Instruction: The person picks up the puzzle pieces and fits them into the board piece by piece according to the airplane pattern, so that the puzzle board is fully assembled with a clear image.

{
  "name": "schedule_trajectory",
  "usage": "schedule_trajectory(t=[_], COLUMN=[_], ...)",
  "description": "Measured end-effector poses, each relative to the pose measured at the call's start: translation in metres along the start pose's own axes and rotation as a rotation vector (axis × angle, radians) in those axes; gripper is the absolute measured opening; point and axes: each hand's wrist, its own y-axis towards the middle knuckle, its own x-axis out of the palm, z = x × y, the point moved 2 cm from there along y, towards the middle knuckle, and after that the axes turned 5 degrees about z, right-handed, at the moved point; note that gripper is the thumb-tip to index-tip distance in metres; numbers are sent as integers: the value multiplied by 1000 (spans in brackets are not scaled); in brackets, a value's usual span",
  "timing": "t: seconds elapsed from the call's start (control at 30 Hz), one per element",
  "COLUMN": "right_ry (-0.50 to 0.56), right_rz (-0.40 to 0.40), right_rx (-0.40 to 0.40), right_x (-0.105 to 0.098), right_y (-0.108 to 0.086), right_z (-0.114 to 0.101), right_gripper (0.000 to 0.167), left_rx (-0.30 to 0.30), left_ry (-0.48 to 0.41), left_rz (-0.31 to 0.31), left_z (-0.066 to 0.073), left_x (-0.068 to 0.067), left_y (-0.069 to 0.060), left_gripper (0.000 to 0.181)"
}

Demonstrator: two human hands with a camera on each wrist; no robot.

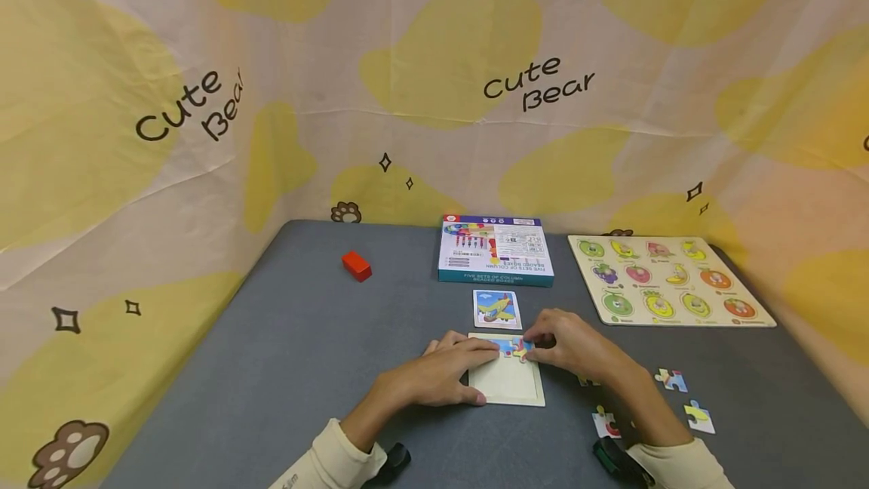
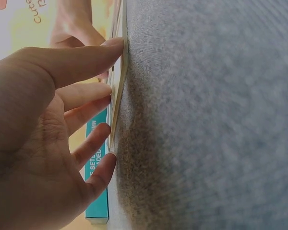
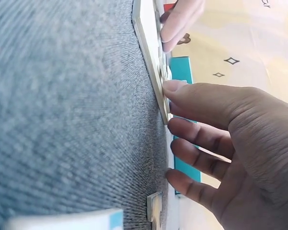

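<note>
A pale wooden puzzle tray [image 1: 508,383] lies on the table with joined blue picture pieces [image 1: 504,345] along its far edge. My left hand [image 1: 444,370] rests over the tray's left side, fingers extended onto the pieces and thumb at the near left corner. At the far right corner, my right hand [image 1: 573,342] pinches a colourful jigsaw piece [image 1: 521,349] between thumb and index finger. The fingertips partly cover this piece. In the right wrist view, the right thumb [image 3: 175,87] touches at the tray's edge. Just beyond the tray lies an airplane picture card [image 1: 497,309].
Loose jigsaw pieces [image 1: 672,379] lie to the right, some partly behind the right forearm. A boxed set [image 1: 495,251] stands at the back, beside a fruit puzzle board [image 1: 668,281]. A red block [image 1: 356,266] sits at the back left. Printed cloth hangs around the table.
</note>
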Motion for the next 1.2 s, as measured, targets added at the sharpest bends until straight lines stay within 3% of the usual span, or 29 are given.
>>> schedule_trajectory(t=[0.27,1.2], right_ry=[-26,-28], right_rz=[-24,-42], right_rx=[-24,2], right_x=[-1,1], right_y=[0,-1], right_z=[-3,-10], right_gripper=[24,24], left_rx=[-47,-43], left_ry=[5,1], left_rz=[-13,-12], left_z=[4,2], left_x=[-2,0], left_y=[0,1], left_gripper=[68,67])
